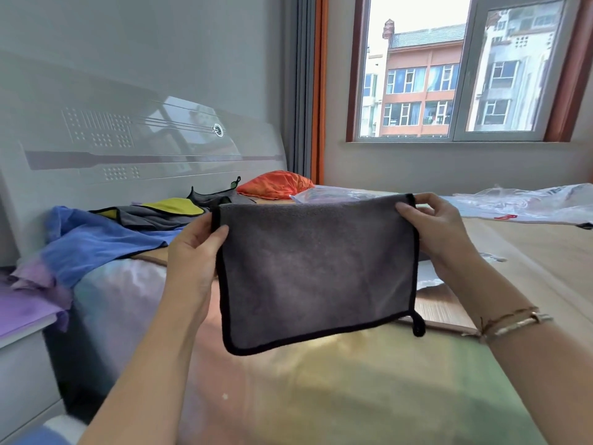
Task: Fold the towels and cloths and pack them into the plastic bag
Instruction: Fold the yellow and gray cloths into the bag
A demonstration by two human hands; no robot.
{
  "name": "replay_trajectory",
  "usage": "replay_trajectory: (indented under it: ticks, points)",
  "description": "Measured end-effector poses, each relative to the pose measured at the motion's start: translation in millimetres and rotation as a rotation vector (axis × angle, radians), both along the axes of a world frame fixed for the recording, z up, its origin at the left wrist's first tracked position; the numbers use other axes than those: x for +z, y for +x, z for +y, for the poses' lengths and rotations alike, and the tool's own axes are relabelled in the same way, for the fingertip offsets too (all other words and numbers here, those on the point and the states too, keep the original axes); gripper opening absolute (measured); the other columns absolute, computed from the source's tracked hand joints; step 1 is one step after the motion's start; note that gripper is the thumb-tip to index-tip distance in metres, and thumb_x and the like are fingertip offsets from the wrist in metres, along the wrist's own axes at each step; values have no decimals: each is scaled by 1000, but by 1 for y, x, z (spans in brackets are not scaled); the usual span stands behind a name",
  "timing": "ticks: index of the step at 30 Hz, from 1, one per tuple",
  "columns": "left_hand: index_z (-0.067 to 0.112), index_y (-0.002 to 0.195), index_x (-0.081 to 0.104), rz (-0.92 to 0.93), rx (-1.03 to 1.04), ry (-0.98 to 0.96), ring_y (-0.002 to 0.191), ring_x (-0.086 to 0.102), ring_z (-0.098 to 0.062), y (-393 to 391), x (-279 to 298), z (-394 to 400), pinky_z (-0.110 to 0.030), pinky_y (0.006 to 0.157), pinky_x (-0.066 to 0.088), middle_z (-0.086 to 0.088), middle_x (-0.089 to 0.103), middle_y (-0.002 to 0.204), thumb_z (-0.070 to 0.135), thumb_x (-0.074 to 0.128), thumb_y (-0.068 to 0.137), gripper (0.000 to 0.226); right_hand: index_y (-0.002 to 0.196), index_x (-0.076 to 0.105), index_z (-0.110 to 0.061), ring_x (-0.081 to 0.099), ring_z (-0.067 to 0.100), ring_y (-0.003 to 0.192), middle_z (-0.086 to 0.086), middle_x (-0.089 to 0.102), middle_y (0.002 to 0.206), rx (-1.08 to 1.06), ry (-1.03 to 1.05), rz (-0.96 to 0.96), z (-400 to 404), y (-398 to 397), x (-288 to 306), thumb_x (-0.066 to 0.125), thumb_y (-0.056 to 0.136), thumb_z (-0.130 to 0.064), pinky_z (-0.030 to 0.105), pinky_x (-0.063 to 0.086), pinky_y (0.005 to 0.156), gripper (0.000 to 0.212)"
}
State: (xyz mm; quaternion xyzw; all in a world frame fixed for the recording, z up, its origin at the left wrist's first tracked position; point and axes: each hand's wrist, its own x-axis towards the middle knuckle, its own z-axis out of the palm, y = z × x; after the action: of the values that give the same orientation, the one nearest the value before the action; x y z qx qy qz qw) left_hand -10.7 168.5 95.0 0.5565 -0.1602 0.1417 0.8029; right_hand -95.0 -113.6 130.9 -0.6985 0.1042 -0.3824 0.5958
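Daylight from a window [455,69] falls on a bed [321,380] with a pastel cover, over which a grey cloth [317,271] with black trim hangs in the air, held up flat by its two top corners. Left hand [192,248] pinches the upper left corner, thumb in front and the fingers [216,234] closed on the hem. Right hand [439,232] grips the upper right corner the same way, its fingers [407,210] clamped over the edge; bracelets [513,321] sit on that wrist. A small black loop [418,326] dangles from the cloth's lower right corner.

Behind the cloth, a clear bag [333,195] lies on the bed; what it holds cannot be made out. Further right lies another plastic bag [526,202] with red print, flat and crumpled. To the left, near the headboard [128,142], loose cloths are heaped: a blue towel [99,242], a yellow and grey cloth [170,208], a purple cloth [35,277]. An orange cloth [276,184] sits bunched further back.
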Motion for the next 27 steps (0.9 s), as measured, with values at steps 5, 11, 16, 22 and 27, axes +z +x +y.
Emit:
replay_trajectory:
  ticks: [5,11,16,22,27]
  points:
    - [19,110,66,-139,56,240,99,66,-9,-9,6,-9,-27,89,50,5,71,106,6,65,88,26,115,58,-26,63,21,80,0,63,87,-62,-353,269,16,1,6,64,84,-12,34,54,70,34]
    - [19,131,54,-258,1,573,115,57,-5,-28,6,-43,-30,101,46,8,62,126,21,70,84,50,135,50,-31,57,7,81,-14,58,87,102,-814,262,70,-2,10,66,83,-18,28,48,85,56]
    - [27,117,61,-213,-44,530,103,61,-6,-39,6,-55,-33,92,48,11,67,107,42,53,95,29,132,53,-21,62,6,69,-8,58,91,396,-630,253,93,-3,9,55,89,-6,27,55,61,46]
    - [33,112,63,-46,-289,350,94,68,-9,-36,4,-47,-26,75,52,8,72,100,41,65,88,25,128,50,-17,73,24,82,6,69,112,672,-350,263,86,-11,18,37,86,19,25,53,47,56]
    - [23,116,63,29,-395,269,86,70,-18,-36,4,-43,-28,69,55,-3,73,100,-3,58,88,39,105,58,-13,62,13,74,1,71,97,341,-419,42,73,0,15,46,82,12,17,47,52,37]
